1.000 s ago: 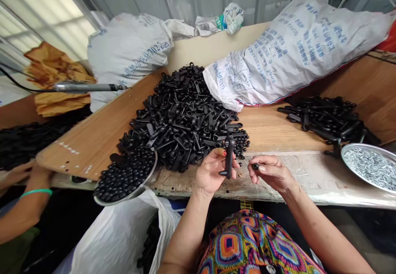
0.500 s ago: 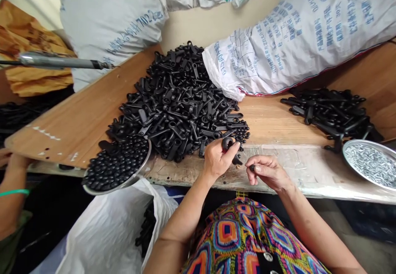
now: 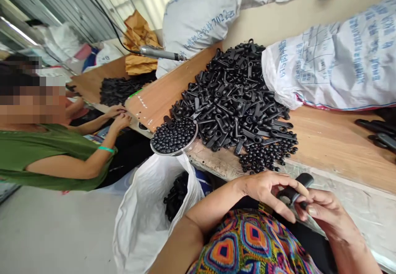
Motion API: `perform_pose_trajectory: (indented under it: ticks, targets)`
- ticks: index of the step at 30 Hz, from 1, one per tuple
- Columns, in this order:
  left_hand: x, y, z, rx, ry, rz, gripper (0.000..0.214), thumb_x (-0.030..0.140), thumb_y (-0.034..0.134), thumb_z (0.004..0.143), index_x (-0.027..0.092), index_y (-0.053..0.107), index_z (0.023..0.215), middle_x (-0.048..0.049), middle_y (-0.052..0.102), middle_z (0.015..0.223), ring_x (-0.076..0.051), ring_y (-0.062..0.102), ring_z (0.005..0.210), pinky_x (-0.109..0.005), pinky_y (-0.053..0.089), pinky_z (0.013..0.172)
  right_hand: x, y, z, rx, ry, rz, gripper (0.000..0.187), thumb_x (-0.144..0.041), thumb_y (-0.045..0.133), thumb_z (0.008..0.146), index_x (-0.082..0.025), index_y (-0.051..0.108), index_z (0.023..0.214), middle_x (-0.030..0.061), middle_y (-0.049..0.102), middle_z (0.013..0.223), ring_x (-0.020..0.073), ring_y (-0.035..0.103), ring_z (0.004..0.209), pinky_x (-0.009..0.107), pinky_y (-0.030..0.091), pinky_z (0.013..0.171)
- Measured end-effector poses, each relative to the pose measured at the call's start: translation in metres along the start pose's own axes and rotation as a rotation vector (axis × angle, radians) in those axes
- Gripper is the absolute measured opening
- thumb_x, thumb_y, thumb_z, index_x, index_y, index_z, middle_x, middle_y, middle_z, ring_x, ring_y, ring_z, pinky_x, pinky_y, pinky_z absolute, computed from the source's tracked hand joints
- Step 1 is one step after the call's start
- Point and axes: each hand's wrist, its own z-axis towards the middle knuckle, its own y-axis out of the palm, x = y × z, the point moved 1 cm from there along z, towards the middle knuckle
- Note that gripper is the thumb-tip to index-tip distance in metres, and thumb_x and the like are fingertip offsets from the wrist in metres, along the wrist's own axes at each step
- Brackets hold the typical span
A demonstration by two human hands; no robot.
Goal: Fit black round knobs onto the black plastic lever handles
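Observation:
My left hand (image 3: 267,191) is closed around a black plastic handle piece (image 3: 295,189), held low over my lap at the table's front edge. My right hand (image 3: 328,214) pinches a small black knob against the handle's end; the knob is mostly hidden by my fingers. A big pile of black handle pieces (image 3: 235,97) lies on the wooden table (image 3: 334,142), with loose black round knobs (image 3: 266,156) at its near edge. A metal dish of black knobs (image 3: 173,138) sits at the table's corner.
A white plastic bag (image 3: 148,216) holding black parts hangs below the dish. White sacks (image 3: 340,64) lie on the table's far side. A person in a green top (image 3: 55,154) works at the left beside another dark pile (image 3: 119,90). A metal tool (image 3: 157,52) lies on the board.
The view has swung left and down. My hands have drawn back from the table edge toward my lap, and the right hand now presses the knob onto the handle.

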Motion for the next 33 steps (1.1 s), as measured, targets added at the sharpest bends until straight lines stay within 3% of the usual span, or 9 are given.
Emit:
perform_pose_trajectory:
  ticks: [3, 6, 9, 11, 15, 20, 33]
  targets:
    - [-0.020, 0.001, 0.006, 0.269, -0.055, -0.198, 0.022, 0.029, 0.071, 0.061, 0.014, 0.062, 0.075, 0.0007, 0.055, 0.067, -0.010, 0.050, 0.061, -0.023, 0.042, 0.062, -0.002, 0.002, 0.004, 0.022, 0.026, -0.111, 0.013, -0.025, 0.071, 0.066, -0.018, 0.070, 0.077, 0.0050, 0.061, 0.058, 0.0139, 0.052, 0.053, 0.026, 0.041, 0.052]
    - [-0.035, 0.001, 0.009, 0.457, -0.061, -0.426, 0.027, 0.025, 0.073, 0.056, 0.015, 0.056, 0.074, 0.0022, 0.053, 0.063, -0.008, 0.050, 0.052, -0.021, 0.040, 0.050, -0.006, 0.011, 0.011, 0.095, -0.033, -0.056, 0.015, -0.024, 0.070, 0.069, -0.017, 0.069, 0.082, 0.0038, 0.060, 0.058, 0.0134, 0.052, 0.053, 0.027, 0.041, 0.053]
    - [-0.033, -0.003, 0.005, 0.441, 0.013, -0.571, 0.050, 0.016, 0.071, 0.055, 0.020, 0.050, 0.101, 0.0024, 0.056, 0.069, -0.011, 0.055, 0.052, -0.021, 0.041, 0.047, -0.010, 0.019, 0.019, 0.218, -0.141, 0.139, 0.017, -0.027, 0.068, 0.071, -0.018, 0.067, 0.085, 0.0017, 0.058, 0.055, 0.0125, 0.050, 0.048, 0.024, 0.037, 0.045]
    - [-0.029, -0.007, 0.003, 0.393, 0.030, -0.605, 0.054, 0.016, 0.067, 0.060, 0.021, 0.047, 0.109, 0.0047, 0.054, 0.062, -0.008, 0.050, 0.043, -0.018, 0.036, 0.041, -0.013, 0.020, 0.025, 0.283, -0.194, 0.261, 0.018, -0.030, 0.069, 0.070, -0.018, 0.066, 0.083, -0.0001, 0.055, 0.051, 0.0111, 0.048, 0.043, 0.021, 0.034, 0.040]
    - [-0.028, -0.001, 0.004, 0.360, -0.029, -0.604, 0.039, 0.026, 0.066, 0.068, 0.016, 0.052, 0.104, 0.0050, 0.050, 0.052, -0.006, 0.044, 0.035, -0.016, 0.029, 0.035, -0.014, 0.021, 0.030, 0.312, -0.212, 0.386, 0.021, -0.034, 0.070, 0.068, -0.016, 0.065, 0.078, -0.0019, 0.052, 0.047, 0.0089, 0.045, 0.039, 0.019, 0.033, 0.036]
    - [-0.033, 0.015, 0.009, 0.364, -0.055, -0.610, 0.042, 0.042, 0.063, 0.072, 0.013, 0.058, 0.102, 0.0015, 0.054, 0.050, -0.006, 0.044, 0.033, -0.017, 0.031, 0.034, -0.008, 0.029, 0.032, 0.285, -0.187, 0.409, 0.021, -0.033, 0.071, 0.068, -0.016, 0.064, 0.079, -0.0023, 0.054, 0.047, 0.0088, 0.046, 0.038, 0.019, 0.034, 0.035]
    - [-0.033, 0.007, -0.001, 0.475, -0.012, -0.525, 0.045, 0.042, 0.063, 0.072, 0.014, 0.060, 0.107, 0.0017, 0.054, 0.048, -0.007, 0.044, 0.033, -0.017, 0.031, 0.033, -0.014, 0.051, 0.047, 0.283, -0.208, 0.407, 0.021, -0.031, 0.072, 0.067, -0.013, 0.062, 0.070, -0.0030, 0.053, 0.044, 0.0072, 0.045, 0.034, 0.017, 0.033, 0.033]
